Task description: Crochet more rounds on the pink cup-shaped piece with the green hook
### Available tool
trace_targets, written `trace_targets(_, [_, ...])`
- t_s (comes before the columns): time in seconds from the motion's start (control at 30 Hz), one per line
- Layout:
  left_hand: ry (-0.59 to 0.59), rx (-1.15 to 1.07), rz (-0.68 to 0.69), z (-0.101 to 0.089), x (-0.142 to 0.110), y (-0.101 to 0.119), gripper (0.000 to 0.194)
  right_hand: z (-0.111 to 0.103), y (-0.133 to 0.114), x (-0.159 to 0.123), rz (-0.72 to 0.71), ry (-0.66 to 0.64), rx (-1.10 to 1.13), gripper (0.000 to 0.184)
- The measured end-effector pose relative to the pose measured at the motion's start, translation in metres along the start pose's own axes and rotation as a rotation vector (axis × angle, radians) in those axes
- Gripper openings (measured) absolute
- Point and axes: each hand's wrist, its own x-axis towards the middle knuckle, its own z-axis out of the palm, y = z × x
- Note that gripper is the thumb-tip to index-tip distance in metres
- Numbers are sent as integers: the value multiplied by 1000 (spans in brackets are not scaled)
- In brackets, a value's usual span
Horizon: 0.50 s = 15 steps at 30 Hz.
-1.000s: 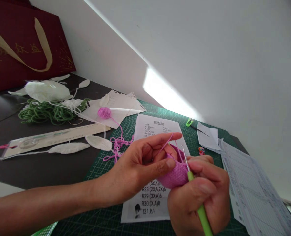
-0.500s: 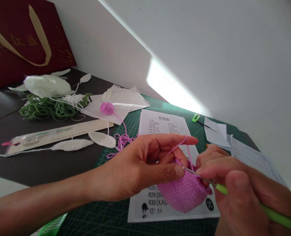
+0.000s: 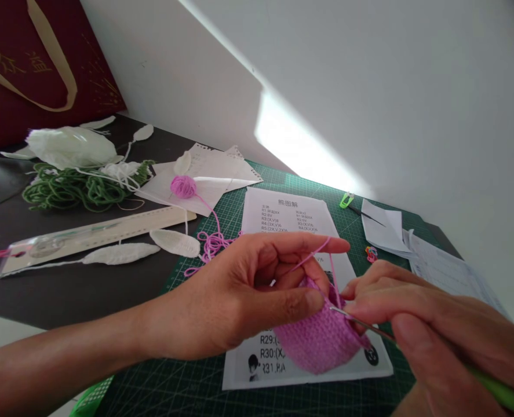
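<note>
A cup-shaped piece of pink crochet [image 3: 321, 341] hangs from my left hand [image 3: 261, 289], its upper edge pinched between thumb and fingers. Pink yarn loops over my stretched left index finger and drops to the work's edge. My right hand [image 3: 430, 324] grips a crochet hook [image 3: 365, 325] with a green handle, partly hidden by the fingers. The metal tip is at the rim of the pink piece, just right of my left thumb. Loose pink yarn [image 3: 213, 243] trails to a small pink ball [image 3: 183, 186].
Under my hands lies a printed pattern sheet [image 3: 257, 202] on a green cutting mat [image 3: 187, 370]. To the left are green yarn [image 3: 69, 188], white crocheted leaf shapes [image 3: 121, 253] and a ruler [image 3: 95, 234]. Small scissors [image 3: 350, 202] and stitch markers [image 3: 371, 253] lie at right.
The hook tip has shifted slightly right and down, away from my left thumb. My right hand has turned a little, and the stitch markers now show. The whole view has shifted slightly.
</note>
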Motion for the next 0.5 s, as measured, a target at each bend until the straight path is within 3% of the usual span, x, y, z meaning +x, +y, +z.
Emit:
trace_targets(0.17, [11, 69, 11, 2, -1, 0, 38, -5, 1, 2, -45, -36, -54, 26])
trace_targets(0.3, [36, 193, 50, 3, -2, -2, 43, -14, 1, 6, -135, -173, -140, 25])
trace_targets(0.37, [66, 320, 97, 2, -1, -4, 45, -16, 2, 7, -191, -232, -197, 23])
trace_targets(0.5, [163, 649, 250, 0, 0, -11, 43, -11, 8, 7, -245, -219, -247, 20])
